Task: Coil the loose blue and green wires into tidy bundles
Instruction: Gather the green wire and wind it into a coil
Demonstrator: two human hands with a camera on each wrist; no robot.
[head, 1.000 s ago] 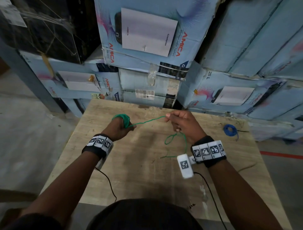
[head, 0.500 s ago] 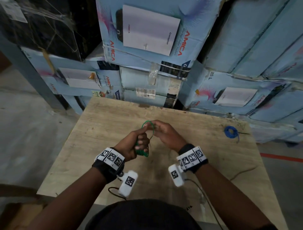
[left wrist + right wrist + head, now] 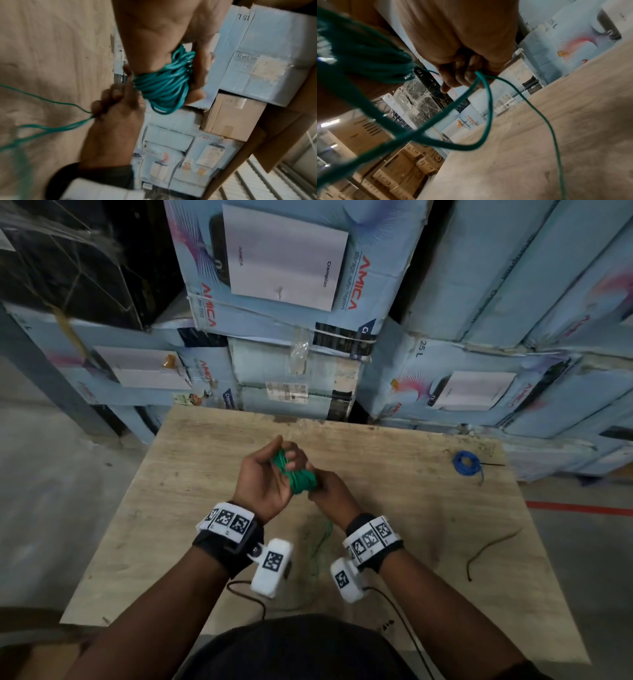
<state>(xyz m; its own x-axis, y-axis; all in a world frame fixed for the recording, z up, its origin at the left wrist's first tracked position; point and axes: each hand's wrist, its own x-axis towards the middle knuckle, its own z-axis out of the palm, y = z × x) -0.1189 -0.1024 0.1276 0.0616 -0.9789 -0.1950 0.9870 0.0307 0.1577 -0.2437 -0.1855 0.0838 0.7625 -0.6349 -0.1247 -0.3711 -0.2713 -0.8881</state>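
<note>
A green wire coil (image 3: 298, 475) sits in my left hand (image 3: 270, 474), palm up above the middle of the wooden table (image 3: 191, 474); the fingers curl round the bundle (image 3: 164, 86). My right hand (image 3: 329, 491) is just right of the coil and pinches the loose green strand (image 3: 481, 83) in curled fingers. The free tail (image 3: 322, 542) hangs down between my wrists onto the table. A blue wire coil (image 3: 466, 463) lies wound up at the table's far right.
Stacked pale-blue cartons (image 3: 274, 268) rise right behind the table's far edge. A thin dark cord (image 3: 489, 547) lies on the table's right side. Black cables (image 3: 246, 594) from the wrist cameras trail toward my body. Grey floor (image 3: 51, 491) lies to the left.
My hands came together from a spread pose, then drew nearer my body. The left hand turned palm up with the coil, and the right hand dropped to the coil's right side.
</note>
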